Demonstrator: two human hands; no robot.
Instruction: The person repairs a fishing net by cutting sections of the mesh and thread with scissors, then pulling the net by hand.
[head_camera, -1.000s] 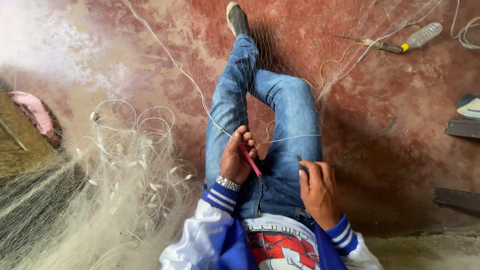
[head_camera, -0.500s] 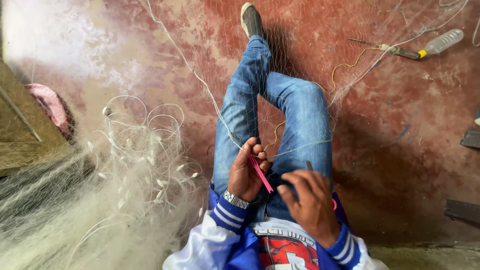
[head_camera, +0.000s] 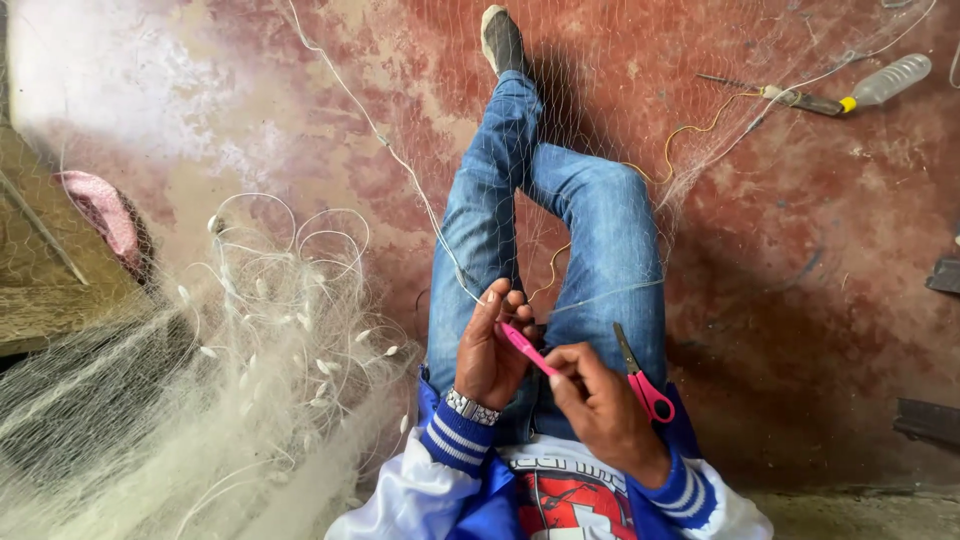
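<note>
Worn red concrete floor, patchy w/ pale stains; a person sits on it, legs in jeans stretched out ahead. Fine net drapes over the legs; a big pale heap of net w/ small white floats lies well to the left of the left hand.

Left hand is raised, fingers closed on a pinch of mesh and a cord running away up-left. Right hand, just beside it, is clamped on a pink needle whose tip touches the left fingers. Pink-handled scissors rest on the right thigh, just right of the right hand (unused).

Step in hand looks like mending: passing the needle through mesh held taut. Next move likely calls for steady tension from the left hand while the needle threads the loop.
</note>
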